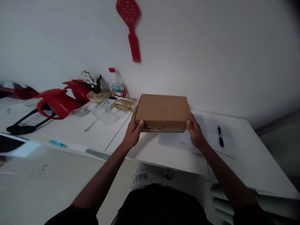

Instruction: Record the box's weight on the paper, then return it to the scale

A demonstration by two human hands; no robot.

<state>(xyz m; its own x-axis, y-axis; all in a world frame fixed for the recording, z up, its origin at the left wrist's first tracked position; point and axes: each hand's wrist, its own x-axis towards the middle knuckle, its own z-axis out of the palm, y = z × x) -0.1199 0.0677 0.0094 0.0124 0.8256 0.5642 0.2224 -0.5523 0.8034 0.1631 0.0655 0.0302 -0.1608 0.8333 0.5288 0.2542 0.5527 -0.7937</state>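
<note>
A flat brown cardboard box (164,109) is held up over the white table, one hand at each side. My left hand (133,131) grips its left edge, with the thumb on the near front corner. At the opposite side my right hand (196,131) is closed on the right edge, its thumb also on the front. The fingers behind and below the box are hidden. Along the near side of the box the lower edge looks rough. Under it lies a pale grey mat (182,142), partly covered from view.
Paper with a black pen (220,136) lies right of the mat. On the left are red pitchers (59,103), a basket (99,96) with white flowers, a red-capped bottle (117,84), a gold packet (124,104) and a clear plastic container (105,114). A wall rises behind the table (253,156).
</note>
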